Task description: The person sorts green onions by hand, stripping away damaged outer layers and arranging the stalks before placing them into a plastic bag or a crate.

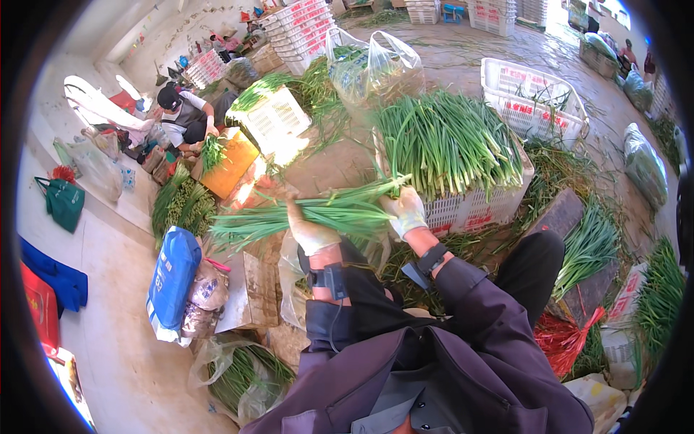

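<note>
Both hands, in pale thin gloves, hold one long bunch of garlic chives [340,211] level above my lap. My left hand [313,233] is closed round its middle, with the loose leaf ends trailing out to the left. At the pale stem end, my right hand [406,211] is closed on the bunch, and some fingers are hidden. Just beyond the right hand, a thick pile of garlic chives [448,145] lies on a white plastic crate [473,211], its cut ends toward me.
Another white crate [531,98] stands behind the pile. Plastic bags [376,72] stand at the far middle. More chives [589,246] lie on a board at right, above red ties [571,343]. A blue package [173,278] sits at left. A co-worker [184,116] handles greens farther off.
</note>
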Demonstrator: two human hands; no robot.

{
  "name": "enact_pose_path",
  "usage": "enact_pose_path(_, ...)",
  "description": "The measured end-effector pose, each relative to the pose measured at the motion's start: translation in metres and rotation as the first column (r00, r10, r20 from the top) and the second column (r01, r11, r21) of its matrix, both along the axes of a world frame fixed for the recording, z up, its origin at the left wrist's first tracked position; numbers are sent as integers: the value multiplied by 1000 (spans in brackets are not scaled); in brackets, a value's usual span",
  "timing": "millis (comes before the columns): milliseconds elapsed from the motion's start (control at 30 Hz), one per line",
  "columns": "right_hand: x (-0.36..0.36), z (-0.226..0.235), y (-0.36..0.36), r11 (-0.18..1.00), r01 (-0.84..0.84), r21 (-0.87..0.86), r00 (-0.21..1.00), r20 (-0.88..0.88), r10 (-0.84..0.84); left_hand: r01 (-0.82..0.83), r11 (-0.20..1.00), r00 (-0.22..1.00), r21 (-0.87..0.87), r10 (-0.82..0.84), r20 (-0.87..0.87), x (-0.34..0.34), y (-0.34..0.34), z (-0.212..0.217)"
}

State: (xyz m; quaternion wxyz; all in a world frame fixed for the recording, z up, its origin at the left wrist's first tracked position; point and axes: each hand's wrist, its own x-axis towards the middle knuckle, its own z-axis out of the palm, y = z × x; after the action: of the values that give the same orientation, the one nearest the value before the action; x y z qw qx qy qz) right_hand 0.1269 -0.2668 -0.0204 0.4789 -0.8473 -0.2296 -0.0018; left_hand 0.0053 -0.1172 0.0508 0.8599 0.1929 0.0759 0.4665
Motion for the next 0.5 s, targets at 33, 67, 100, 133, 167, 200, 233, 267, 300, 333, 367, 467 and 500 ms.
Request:
enact_pose_path(33, 0, -4, 2, 998, 10, 68, 1000, -28, -8, -40, 999, 995, 6, 40, -92, -1, -11, 9)
enact_pose_path(67, 2, -7, 4, 991, 23, 135, 998, -56, -16, -38, 999, 995, 9, 39, -94, -2, -11, 12)
enact_pose_path(100, 15, -20, -2, 972, 156, 173, 987, -77, -144, -7, 1000, 999, 0, 7, -51, 1, -14, 16)
enact_pose_path(133, 21, -16, -13, 976, 179, 123, 982, -82, -170, -9, 1000, 1000, -8, 9, -16, -7, -5, 16)
enact_pose_path(167, 30, -26, -23, 930, 215, 297, 977, -81, -199, -111, 994, 993, 17, 111, -34, -10, 12, 7)
enact_pose_path(200, 51, -27, -42, 803, 271, 531, 900, -435, -16, -35, 994, 998, 108, 29, 55, -14, 21, 7)
enact_pose_path(233, 59, -23, -55, 749, 391, 535, 839, -541, -52, -45, 995, 996, 89, 38, 85, -21, 32, 4)
enact_pose_path(267, 61, -22, -63, 614, 384, 690, 871, -491, 7, -54, 996, 992, 69, 45, 116, -25, 40, 1)
enact_pose_path(300, 56, -10, -64, 600, 346, 721, 868, -488, 87, -60, 995, 992, 74, 51, 119, -26, 48, 1)
enact_pose_path(333, 47, 0, -63, 587, 311, 748, 855, -489, 170, -89, 992, 991, 88, 80, 104, -29, 57, -2)
enact_pose_path(367, 34, 9, -64, 588, 307, 748, 850, -493, 184, -118, 988, 990, 103, 110, 89, -33, 65, -5)
enact_pose_path(467, 13, 33, -78, 610, 89, 788, 875, -354, 330, -93, 991, 993, 99, 85, 76, -21, 44, 1)
enact_pose_path(500, 10, 38, -78, 679, 59, 732, 893, -342, 291, -136, 981, 991, 135, 135, 21, -23, 46, 0)
